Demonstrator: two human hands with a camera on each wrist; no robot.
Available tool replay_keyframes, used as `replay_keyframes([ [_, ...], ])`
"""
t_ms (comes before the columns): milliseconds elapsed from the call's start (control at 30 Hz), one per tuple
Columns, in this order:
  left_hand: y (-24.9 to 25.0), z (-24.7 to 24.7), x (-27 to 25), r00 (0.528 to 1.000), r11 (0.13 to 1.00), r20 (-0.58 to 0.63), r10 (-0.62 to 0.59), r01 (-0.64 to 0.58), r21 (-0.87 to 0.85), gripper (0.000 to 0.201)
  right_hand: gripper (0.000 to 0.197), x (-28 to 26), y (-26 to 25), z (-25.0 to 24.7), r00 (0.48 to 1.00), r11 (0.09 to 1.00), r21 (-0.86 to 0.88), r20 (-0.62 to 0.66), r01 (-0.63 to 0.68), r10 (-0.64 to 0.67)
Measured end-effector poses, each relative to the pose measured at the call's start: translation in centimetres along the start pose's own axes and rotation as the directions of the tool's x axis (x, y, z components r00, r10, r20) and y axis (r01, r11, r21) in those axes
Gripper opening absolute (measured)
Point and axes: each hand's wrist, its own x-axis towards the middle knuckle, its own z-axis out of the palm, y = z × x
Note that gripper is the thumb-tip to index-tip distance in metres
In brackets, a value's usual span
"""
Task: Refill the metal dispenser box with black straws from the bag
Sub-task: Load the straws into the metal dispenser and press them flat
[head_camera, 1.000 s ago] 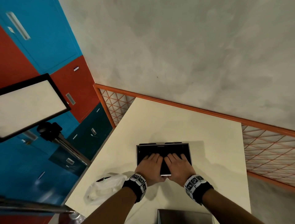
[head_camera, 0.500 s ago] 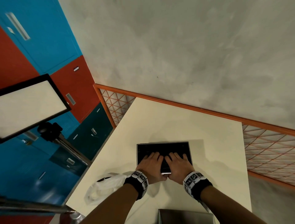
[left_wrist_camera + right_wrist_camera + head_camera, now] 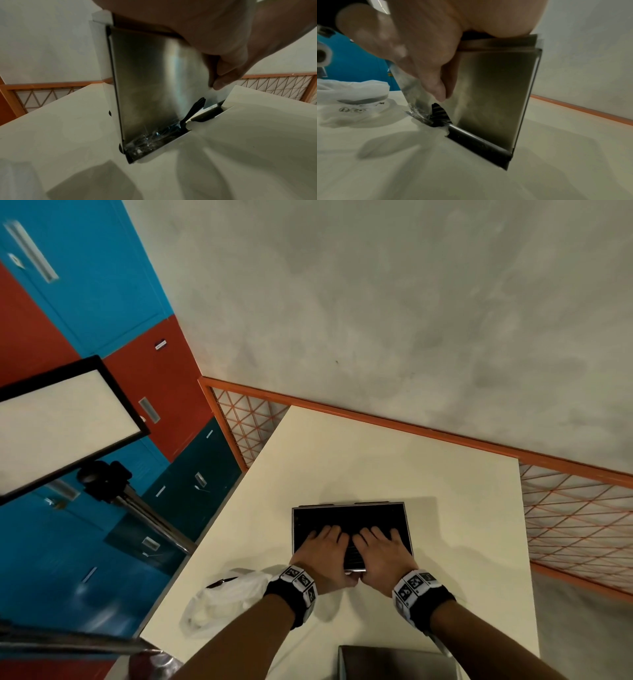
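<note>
I note left hand [image 3: 322,553] and right hand [image 3: 383,553] flat, unclenched, pressing straws [image 3: 352,556] laid crosswise in the box [image 3: 488,88] beneath; bag [image 3: 222,601] nearer left.

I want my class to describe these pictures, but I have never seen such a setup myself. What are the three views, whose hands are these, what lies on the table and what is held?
There is no machine here. A person wears one camera on the head and one on each wrist. The head view looks down on a cream table. On it stands an open metal dispenser box holding black straws. The left hand and the right hand lie side by side on the straws, fingers flat. The two wrist views, taken from low down, show each thumb resting on the box's front wall. A white plastic bag lies to the left. A grey metal piece shows at the near edge; I cannot tell what it is.
</note>
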Motion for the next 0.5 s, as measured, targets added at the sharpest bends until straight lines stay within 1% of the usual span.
replay_keyframes([
  [167,-0.15,-0.13,0.27,1.0,0.999,-0.021,0.01,-0.011,-0.038,0.069,0.052,0.35,-0.07,-0.42,0.998,0.999,0.015,0.046,-0.034,0.033],
  [333,-0.17,-0.2,0.54,1.0,0.996,0.005,0.006,-0.005,-0.085,0.069,0.059,0.64,0.15,-0.26,0.997,0.999,0.017,0.074,-0.031,0.03],
  [400,-0.15,-0.26,0.58,1.0,0.994,0.011,-0.004,0.005,-0.106,0.069,0.059,0.6,0.23,-0.11,0.998,1.0,0.011,0.052,-0.021,0.02],
  [500,-0.19,-0.25,0.61,1.0,0.995,0.012,-0.01,0.011,-0.1,0.068,0.054,0.47,0.3,-0.04,1.0,1.0,-0.004,0.015,-0.017,0.017],
])
